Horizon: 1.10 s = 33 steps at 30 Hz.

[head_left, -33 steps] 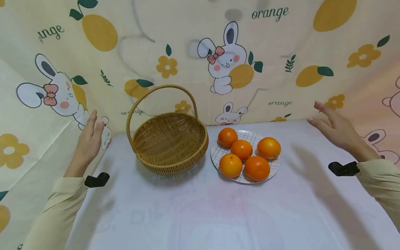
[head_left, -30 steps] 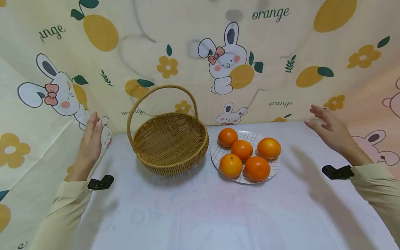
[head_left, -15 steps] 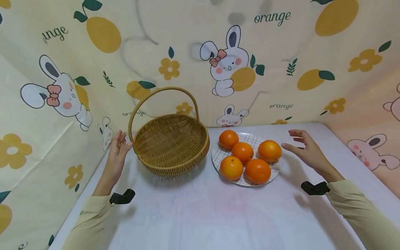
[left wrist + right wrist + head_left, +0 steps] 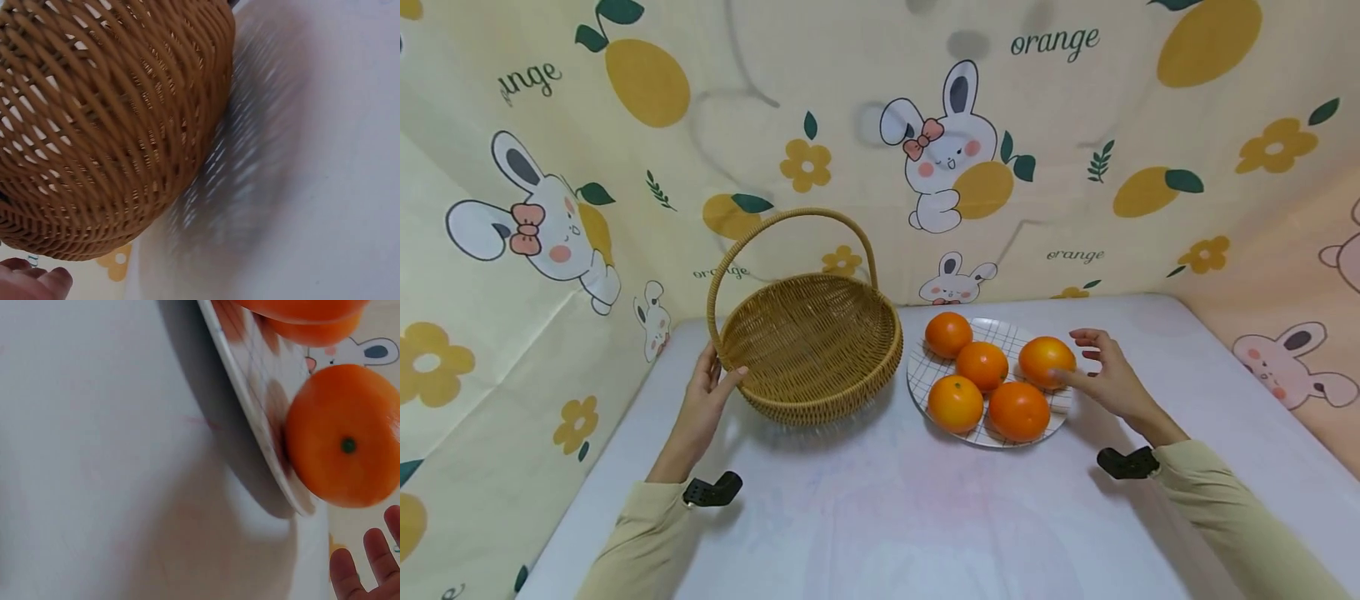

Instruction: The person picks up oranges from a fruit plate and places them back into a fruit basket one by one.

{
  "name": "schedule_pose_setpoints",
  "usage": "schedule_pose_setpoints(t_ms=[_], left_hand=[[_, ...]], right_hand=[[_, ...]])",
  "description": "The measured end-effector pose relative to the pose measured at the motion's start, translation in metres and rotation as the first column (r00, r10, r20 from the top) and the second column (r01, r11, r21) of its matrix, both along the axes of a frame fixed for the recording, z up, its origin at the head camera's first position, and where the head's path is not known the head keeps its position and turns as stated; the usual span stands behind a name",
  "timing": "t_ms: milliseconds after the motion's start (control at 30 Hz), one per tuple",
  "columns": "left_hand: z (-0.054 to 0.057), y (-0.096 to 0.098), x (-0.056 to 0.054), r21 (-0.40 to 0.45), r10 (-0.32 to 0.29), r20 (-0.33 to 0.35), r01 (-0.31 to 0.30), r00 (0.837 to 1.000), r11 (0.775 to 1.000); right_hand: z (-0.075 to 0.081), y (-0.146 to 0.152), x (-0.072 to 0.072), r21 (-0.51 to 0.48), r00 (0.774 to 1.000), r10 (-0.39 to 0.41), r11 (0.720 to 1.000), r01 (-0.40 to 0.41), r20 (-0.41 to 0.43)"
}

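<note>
My left hand (image 4: 702,406) is at the left rim of a wicker basket (image 4: 820,400) with a tall arched handle (image 4: 805,212). Its thumb overlaps the rim in the head view, while the fingers (image 4: 37,284) show just past the weave in the left wrist view. On the right, my right hand (image 4: 1116,385) reaches in beside an orange (image 4: 1045,361) on a round plate. The thumb overlaps that orange in the head view; in the right wrist view the spread fingers (image 4: 381,556) stand apart from the orange. Neither hand has closed around anything.
The white plate (image 4: 917,385) with a grid pattern carries several oranges, among them one at its front (image 4: 1018,411). It stands right of the basket on a white table (image 4: 880,525). A printed cloth (image 4: 850,83) with rabbits and fruit hangs behind and at the sides.
Both hands have moved inward and down from the sides: the left to the basket's rim, the right to the rightmost orange. Basket, plate and oranges stay in place.
</note>
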<state>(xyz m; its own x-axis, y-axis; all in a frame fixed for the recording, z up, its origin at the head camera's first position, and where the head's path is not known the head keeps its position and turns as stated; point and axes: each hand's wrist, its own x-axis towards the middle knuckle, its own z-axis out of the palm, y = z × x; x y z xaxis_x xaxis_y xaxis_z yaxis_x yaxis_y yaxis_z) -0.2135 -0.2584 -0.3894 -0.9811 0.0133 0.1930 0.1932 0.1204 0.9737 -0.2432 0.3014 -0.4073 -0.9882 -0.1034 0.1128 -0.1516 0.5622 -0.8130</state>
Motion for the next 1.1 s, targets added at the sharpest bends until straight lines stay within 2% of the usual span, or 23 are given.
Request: schedule_pose_setpoints(t_ms=[167,367,633,900,1100], left_hand=[[-0.004,0.004,0.002,0.032,-0.018,0.006,0.018,1.000,0.999],[-0.005,0.007,0.001,0.085,-0.045,-0.024,0.047,0.999,0.995],[-0.005,0.009,-0.001,0.161,-0.026,-0.009,0.027,1.000,0.987],[-0.003,0.012,-0.005,0.233,0.009,0.010,-0.011,1.000,0.972],[-0.002,0.012,-0.007,0.224,0.025,0.014,-0.028,1.000,0.974]], right_hand=[[-0.005,-0.007,-0.002,-0.005,0.999,-0.041,0.999,0.042,0.029],[-0.011,-0.010,-0.003,-0.044,0.998,-0.053,0.998,0.055,0.046],[-0.019,-0.012,-0.006,-0.058,0.996,-0.054,0.997,0.058,0.066],[-0.012,-0.015,-0.002,-0.060,0.993,-0.109,0.992,0.111,0.045],[0.003,-0.021,-0.001,-0.076,0.994,-0.113,0.991,0.114,0.007]])
